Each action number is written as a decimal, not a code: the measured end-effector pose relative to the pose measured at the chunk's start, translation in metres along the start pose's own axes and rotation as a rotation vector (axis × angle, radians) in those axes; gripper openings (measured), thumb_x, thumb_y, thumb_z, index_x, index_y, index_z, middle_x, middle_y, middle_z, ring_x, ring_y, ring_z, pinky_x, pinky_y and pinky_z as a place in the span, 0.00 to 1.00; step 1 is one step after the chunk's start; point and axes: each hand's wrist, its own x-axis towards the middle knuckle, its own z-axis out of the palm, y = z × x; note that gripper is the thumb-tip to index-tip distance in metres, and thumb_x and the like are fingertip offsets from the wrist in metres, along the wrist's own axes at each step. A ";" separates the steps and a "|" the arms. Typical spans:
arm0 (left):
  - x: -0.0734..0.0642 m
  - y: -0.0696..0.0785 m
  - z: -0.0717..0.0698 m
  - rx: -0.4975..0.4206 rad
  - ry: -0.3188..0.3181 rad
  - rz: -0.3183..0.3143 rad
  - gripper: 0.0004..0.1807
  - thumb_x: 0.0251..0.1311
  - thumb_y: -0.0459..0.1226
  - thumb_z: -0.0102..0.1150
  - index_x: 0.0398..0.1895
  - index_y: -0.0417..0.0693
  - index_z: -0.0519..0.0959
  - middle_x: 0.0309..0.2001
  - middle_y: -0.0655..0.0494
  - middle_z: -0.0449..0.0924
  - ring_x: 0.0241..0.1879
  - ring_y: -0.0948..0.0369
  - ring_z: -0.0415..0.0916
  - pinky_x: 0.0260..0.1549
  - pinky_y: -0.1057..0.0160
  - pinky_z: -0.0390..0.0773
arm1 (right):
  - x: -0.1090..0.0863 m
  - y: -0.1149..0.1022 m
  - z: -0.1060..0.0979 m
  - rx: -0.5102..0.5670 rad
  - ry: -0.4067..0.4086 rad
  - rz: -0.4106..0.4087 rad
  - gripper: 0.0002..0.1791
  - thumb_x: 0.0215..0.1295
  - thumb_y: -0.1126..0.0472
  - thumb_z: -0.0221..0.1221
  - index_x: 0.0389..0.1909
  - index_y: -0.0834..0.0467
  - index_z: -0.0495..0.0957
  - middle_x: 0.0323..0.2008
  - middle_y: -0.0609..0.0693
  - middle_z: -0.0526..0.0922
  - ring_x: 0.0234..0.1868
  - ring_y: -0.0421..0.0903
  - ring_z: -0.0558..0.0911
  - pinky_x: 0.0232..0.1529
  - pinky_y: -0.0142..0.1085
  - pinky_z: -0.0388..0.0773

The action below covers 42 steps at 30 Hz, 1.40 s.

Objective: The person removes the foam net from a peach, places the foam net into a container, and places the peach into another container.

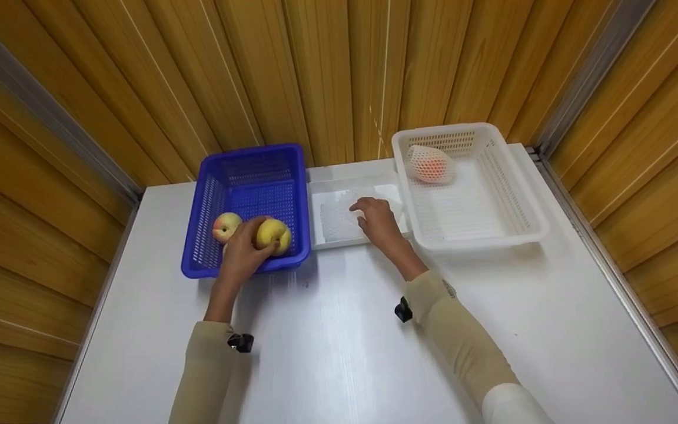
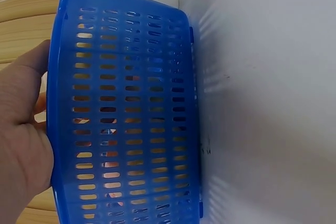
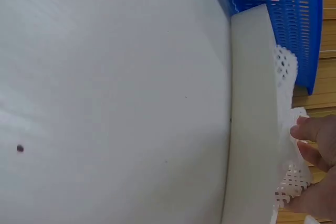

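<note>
Inside the near end of the blue basket [image 1: 302, 194], my left hand [image 1: 242, 253] grips a yellow peach [image 1: 275, 235] between thumb and fingers. Another peach [image 1: 225, 226], yellowish with a red blush, lies to the left of that hand. In the left wrist view the basket wall [image 2: 121, 98] hides the fingertips and most of the fruit. My right hand [image 1: 380, 224] is over a shallow white tray [image 1: 345, 242] holding white foam nets [image 1: 336, 215]. Seen from the right wrist, its fingers pinch a foam net [image 3: 298, 116] above the tray's edge.
To the right of the tray stands a white basket [image 1: 480, 242] with a reddish peach in a foam net [image 1: 432, 165] at its far left corner. All three containers stand along the back of the white table [image 1: 339, 341], against a wood-patterned wall [image 1: 327, 76].
</note>
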 end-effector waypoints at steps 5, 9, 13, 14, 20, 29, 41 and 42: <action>0.001 0.003 -0.001 0.024 -0.104 0.009 0.32 0.59 0.42 0.73 0.66 0.45 0.75 0.60 0.44 0.77 0.57 0.49 0.72 0.60 0.47 0.71 | -0.015 -0.008 -0.019 0.022 0.017 -0.049 0.13 0.70 0.69 0.61 0.53 0.61 0.82 0.62 0.62 0.78 0.66 0.62 0.71 0.70 0.53 0.64; 0.004 0.005 -0.004 0.056 -0.196 -0.017 0.31 0.60 0.42 0.72 0.65 0.41 0.74 0.59 0.42 0.77 0.55 0.47 0.73 0.59 0.45 0.72 | -0.027 -0.014 -0.034 0.044 0.024 -0.070 0.13 0.72 0.65 0.60 0.55 0.59 0.82 0.64 0.61 0.76 0.68 0.62 0.69 0.71 0.54 0.64; 0.012 0.009 -0.007 0.062 -0.254 -0.050 0.33 0.59 0.42 0.73 0.64 0.39 0.73 0.59 0.41 0.77 0.56 0.47 0.73 0.62 0.45 0.71 | -0.032 -0.018 -0.050 0.060 0.044 -0.071 0.14 0.73 0.63 0.60 0.56 0.57 0.81 0.65 0.59 0.75 0.69 0.61 0.68 0.71 0.54 0.64; 0.014 0.010 -0.008 0.065 -0.263 -0.055 0.33 0.59 0.43 0.73 0.64 0.39 0.73 0.59 0.41 0.78 0.56 0.47 0.74 0.62 0.45 0.71 | -0.032 -0.019 -0.054 0.063 0.047 -0.070 0.14 0.73 0.62 0.60 0.57 0.56 0.81 0.66 0.58 0.75 0.69 0.60 0.68 0.71 0.54 0.64; 0.014 0.017 -0.010 0.065 -0.309 -0.092 0.31 0.62 0.43 0.70 0.64 0.38 0.73 0.56 0.42 0.78 0.53 0.48 0.74 0.59 0.45 0.74 | -0.038 -0.017 -0.076 0.071 0.058 -0.066 0.15 0.74 0.62 0.60 0.58 0.56 0.80 0.66 0.58 0.74 0.69 0.60 0.68 0.70 0.54 0.64; -0.007 0.030 -0.018 0.058 -0.247 -0.060 0.19 0.69 0.34 0.61 0.58 0.31 0.77 0.53 0.37 0.80 0.50 0.45 0.78 0.53 0.45 0.79 | -0.050 0.001 -0.106 0.012 0.082 -0.115 0.15 0.72 0.65 0.60 0.58 0.58 0.79 0.65 0.59 0.74 0.69 0.60 0.68 0.69 0.56 0.65; -0.038 0.067 -0.015 0.005 -0.016 0.084 0.14 0.65 0.28 0.62 0.54 0.37 0.80 0.49 0.40 0.80 0.47 0.45 0.79 0.47 0.49 0.82 | -0.055 0.026 -0.137 -0.049 0.077 -0.069 0.17 0.71 0.68 0.60 0.59 0.60 0.78 0.64 0.62 0.74 0.67 0.64 0.69 0.69 0.60 0.63; -0.040 0.069 -0.014 -0.010 -0.012 0.096 0.15 0.65 0.27 0.62 0.54 0.38 0.80 0.51 0.41 0.80 0.48 0.44 0.79 0.48 0.47 0.82 | -0.055 0.028 -0.138 -0.050 0.078 -0.066 0.17 0.70 0.68 0.61 0.59 0.60 0.78 0.64 0.62 0.75 0.67 0.64 0.69 0.69 0.60 0.63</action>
